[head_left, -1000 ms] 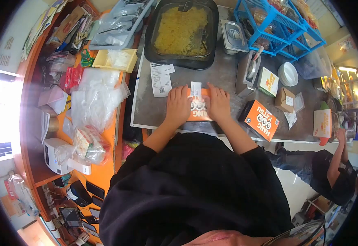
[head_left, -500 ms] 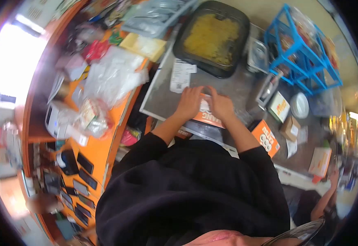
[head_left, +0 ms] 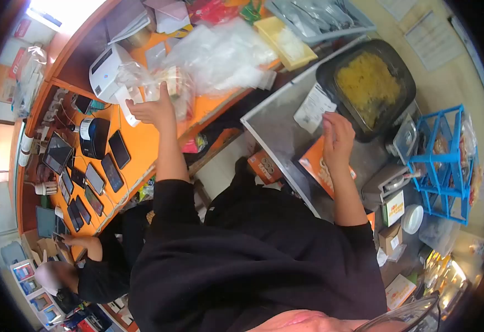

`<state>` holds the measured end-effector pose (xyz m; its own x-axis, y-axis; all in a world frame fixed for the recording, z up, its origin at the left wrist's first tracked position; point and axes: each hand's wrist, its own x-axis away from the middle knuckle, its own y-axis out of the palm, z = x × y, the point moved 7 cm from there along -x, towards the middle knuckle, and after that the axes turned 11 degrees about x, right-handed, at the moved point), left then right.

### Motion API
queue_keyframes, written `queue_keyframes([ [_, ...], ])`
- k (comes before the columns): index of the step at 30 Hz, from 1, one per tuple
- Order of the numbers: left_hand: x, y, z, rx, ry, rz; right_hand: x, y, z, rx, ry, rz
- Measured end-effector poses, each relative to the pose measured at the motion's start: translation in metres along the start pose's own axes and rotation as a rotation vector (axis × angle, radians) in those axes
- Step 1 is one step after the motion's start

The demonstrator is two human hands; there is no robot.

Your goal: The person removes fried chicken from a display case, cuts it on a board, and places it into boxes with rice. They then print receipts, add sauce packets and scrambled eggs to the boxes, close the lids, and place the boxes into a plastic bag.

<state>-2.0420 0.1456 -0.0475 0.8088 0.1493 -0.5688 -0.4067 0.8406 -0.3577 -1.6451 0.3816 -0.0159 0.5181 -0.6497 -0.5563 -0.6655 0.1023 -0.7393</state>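
My left hand (head_left: 156, 109) reaches over the orange counter, thumb and fingers spread, holding nothing. Beside its fingertips, a white paper strip (head_left: 127, 106) hangs from the white label printer (head_left: 109, 71). A clear plastic bag with a packet inside (head_left: 176, 88) lies just behind the hand. On the grey metal table, my right hand (head_left: 339, 138) is over an orange and white printed box (head_left: 318, 165), its fingers stretched out and partly covering the box. A printed paper slip (head_left: 314, 108) lies near those fingers, beside a black pan of yellow food (head_left: 370, 88).
Several phones (head_left: 95, 177) lie on the orange counter (head_left: 142, 160). A blue rack (head_left: 441, 166) stands at the right, past a metal holder (head_left: 383, 185). A yellow tray (head_left: 283, 41) and a grey cutlery tray (head_left: 322, 19) sit at the back. Another person (head_left: 101, 271) is at the lower left.
My view has turned left. My left hand has left the orange box and moved over to the printer, while my right hand stays at the box.
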Motion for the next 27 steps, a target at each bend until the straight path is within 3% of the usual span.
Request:
queue_keyframes([
  [2,-0.031,0.018,-0.032,-0.078,-0.302,-0.105,-0.033,0.025,-0.037,-0.039,-0.103,-0.049],
  [5,-0.056,0.067,-0.066,0.093,-0.128,-0.400,-0.077,0.086,-0.088,-0.089,-0.260,-0.154],
  [8,-0.060,0.093,-0.112,0.406,-0.418,-0.611,-0.113,0.152,-0.122,-0.092,-0.387,-0.229],
  [11,-0.078,0.065,-0.078,0.747,-0.257,-0.551,-0.133,0.222,-0.145,-0.103,-0.451,-0.367],
  [15,-0.106,0.039,-0.066,0.679,-0.290,-0.638,-0.122,0.320,-0.146,0.310,-0.539,-0.867],
  [18,-0.102,0.040,-0.080,0.579,-0.304,-0.785,-0.131,0.343,-0.147,0.294,-0.539,-0.614],
  [21,-0.092,0.031,-0.079,0.520,-0.229,-0.696,-0.147,0.342,-0.155,0.259,-0.585,-0.393],
  [24,-0.100,0.003,-0.058,0.350,0.138,-0.201,-0.156,0.359,-0.139,0.216,-0.354,-0.708],
  [25,-0.099,-0.008,-0.047,0.293,0.260,-0.029,-0.158,0.358,-0.142,0.199,-0.407,-0.713],
  [27,-0.095,-0.025,-0.017,0.329,0.481,0.061,-0.162,0.355,-0.147,0.162,-0.518,-0.721],
])
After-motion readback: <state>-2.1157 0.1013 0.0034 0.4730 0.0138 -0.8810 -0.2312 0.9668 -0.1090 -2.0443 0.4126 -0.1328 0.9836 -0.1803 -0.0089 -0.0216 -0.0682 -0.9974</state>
